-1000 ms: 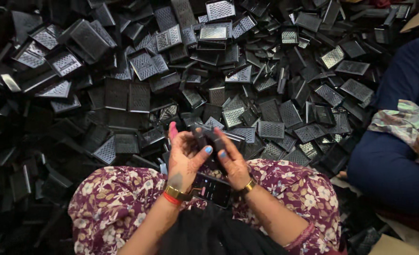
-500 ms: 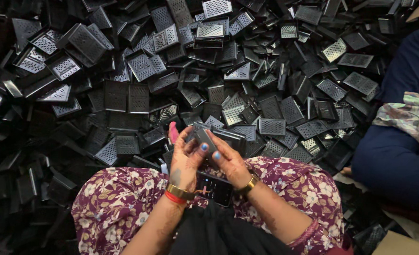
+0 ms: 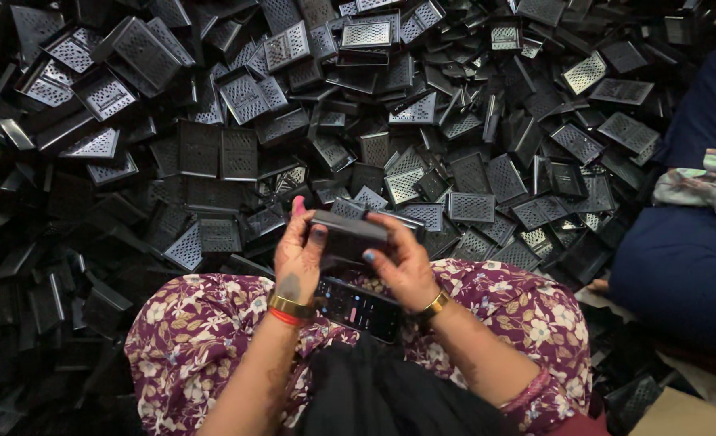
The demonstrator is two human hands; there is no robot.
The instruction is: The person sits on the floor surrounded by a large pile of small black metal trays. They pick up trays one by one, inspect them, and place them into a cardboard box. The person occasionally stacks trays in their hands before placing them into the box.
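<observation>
Left hand [image 3: 297,257] and right hand [image 3: 402,260] are both gripping, fingers clamped, a black perforated tray [image 3: 348,236] above the lap, over a phone [image 3: 358,308], before the heap of black trays [image 3: 422,137].

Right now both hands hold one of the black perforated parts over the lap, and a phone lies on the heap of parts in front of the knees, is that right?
Not quite. In the head view the left hand and right hand do hold a black perforated part together, but the phone lies on the person's lap, on the flowered cloth below the hands, not on the heap of parts.
</observation>
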